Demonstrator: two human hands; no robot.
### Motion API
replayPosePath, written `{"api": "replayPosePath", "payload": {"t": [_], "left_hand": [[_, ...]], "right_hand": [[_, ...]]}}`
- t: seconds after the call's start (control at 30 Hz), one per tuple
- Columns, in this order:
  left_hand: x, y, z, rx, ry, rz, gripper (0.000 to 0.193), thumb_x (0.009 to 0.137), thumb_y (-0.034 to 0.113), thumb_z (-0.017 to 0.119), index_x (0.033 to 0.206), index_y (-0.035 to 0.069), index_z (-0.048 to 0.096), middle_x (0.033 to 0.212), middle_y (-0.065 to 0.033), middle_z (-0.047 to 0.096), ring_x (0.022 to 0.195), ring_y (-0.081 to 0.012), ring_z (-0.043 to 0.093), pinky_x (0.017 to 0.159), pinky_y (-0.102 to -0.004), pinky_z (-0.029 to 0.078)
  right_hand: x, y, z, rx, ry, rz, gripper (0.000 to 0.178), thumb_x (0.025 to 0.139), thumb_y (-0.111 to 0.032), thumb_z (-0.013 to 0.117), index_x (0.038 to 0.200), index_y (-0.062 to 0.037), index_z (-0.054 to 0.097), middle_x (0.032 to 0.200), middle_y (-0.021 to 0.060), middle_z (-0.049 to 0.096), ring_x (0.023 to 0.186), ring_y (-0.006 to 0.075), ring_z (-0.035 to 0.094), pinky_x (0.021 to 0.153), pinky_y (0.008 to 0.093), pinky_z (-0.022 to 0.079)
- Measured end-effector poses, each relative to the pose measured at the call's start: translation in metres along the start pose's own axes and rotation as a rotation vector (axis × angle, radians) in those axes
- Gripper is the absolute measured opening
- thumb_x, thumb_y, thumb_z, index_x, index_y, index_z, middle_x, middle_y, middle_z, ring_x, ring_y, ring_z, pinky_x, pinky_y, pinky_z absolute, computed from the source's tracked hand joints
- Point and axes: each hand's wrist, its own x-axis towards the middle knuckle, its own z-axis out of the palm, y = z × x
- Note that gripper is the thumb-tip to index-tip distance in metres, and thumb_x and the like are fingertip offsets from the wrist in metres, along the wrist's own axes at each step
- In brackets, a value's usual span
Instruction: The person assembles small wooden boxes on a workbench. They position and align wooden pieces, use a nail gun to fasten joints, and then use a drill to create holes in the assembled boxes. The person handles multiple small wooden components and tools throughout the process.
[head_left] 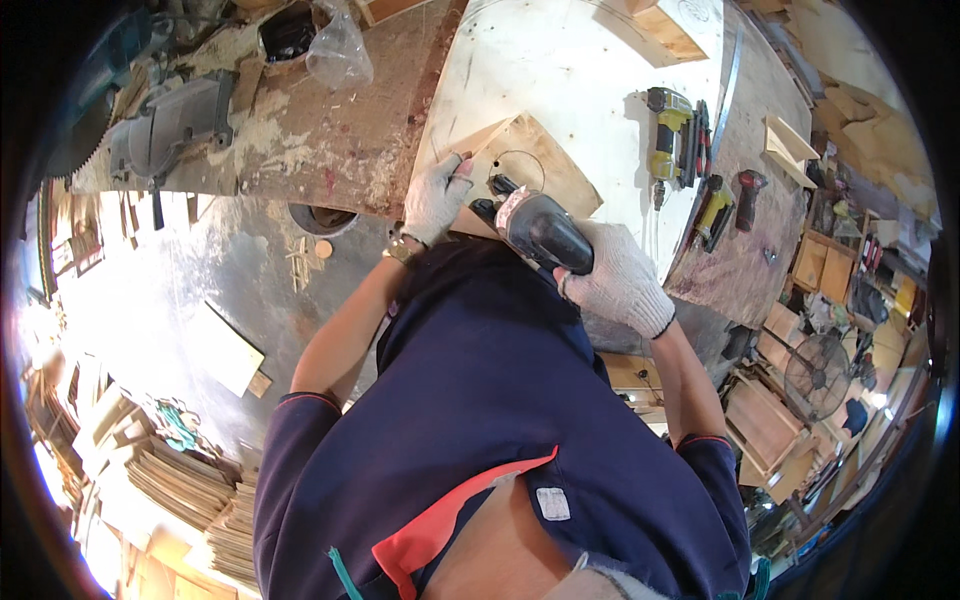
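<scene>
My right hand (618,272), in a white knitted glove, is closed around a dark power tool (548,232) with pale, reddish-marked wrapping near its front. Whether it is a drill or a jigsaw I cannot tell. Its black front end sits over a light wooden panel (560,150) that has a circle drawn on it. The panel lies tilted at the near edge of the white worktop (540,70), close against my body. At the panel's left corner my left hand (437,200), gloved with fingertips bare, grips the wood. My body and the tool hide the panel's near part.
A yellow-black nail gun (667,135) lies right of the panel. Beyond it are a second yellow-black tool (712,215) and a red-black drill (748,200). A grey saw (170,125) with a toothed blade stands far left. Stacked boards (185,490) and a fan (815,375) flank me.
</scene>
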Motion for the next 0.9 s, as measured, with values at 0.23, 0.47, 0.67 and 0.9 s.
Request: {"api": "replayPosePath", "payload": {"t": [0.23,0.47,0.67,0.9], "left_hand": [[0.061,0.035,-0.006,0.214,0.031,0.296,0.069,0.097,0.057,0.063,0.153,0.017,0.052,0.139,-0.0161,0.066,0.124,-0.0380,0.065,0.104,-0.0482,0.052],[0.103,0.041,0.023,0.185,-0.210,0.401,0.069,0.096,0.057,0.066,0.147,0.011,0.053,0.138,-0.0203,0.062,0.124,-0.0411,0.063,0.104,-0.0479,0.051],[0.103,0.040,0.027,0.083,-0.208,0.413,0.057,0.097,0.053,0.067,0.129,0.007,0.056,0.131,-0.0217,0.064,0.121,-0.0409,0.064,0.101,-0.0493,0.052],[0.112,0.024,0.038,-0.014,-0.179,0.452,0.052,0.100,0.051,0.063,0.128,0.009,0.057,0.125,-0.0211,0.065,0.113,-0.0400,0.067,0.096,-0.0491,0.053]], "right_hand": [[0.003,-0.002,0.000,0.030,-0.036,0.005,0.035,0.076,-0.019,0.071,0.105,0.0000,0.071,0.085,0.0260,0.072,0.087,0.0448,0.071,0.077,0.0465,0.057],[0.000,-0.006,0.003,-0.009,-0.003,0.048,0.033,0.075,-0.020,0.071,0.101,-0.0002,0.072,0.080,0.0247,0.071,0.082,0.0443,0.072,0.075,0.0451,0.057],[0.000,-0.012,0.006,-0.004,-0.036,0.146,0.035,0.074,-0.019,0.072,0.103,-0.0006,0.072,0.080,0.0241,0.071,0.080,0.0413,0.074,0.074,0.0440,0.058],[-0.004,-0.015,0.011,0.025,0.026,0.136,0.038,0.074,-0.018,0.072,0.107,0.0002,0.071,0.083,0.0247,0.072,0.083,0.0420,0.074,0.076,0.0437,0.057]]}}
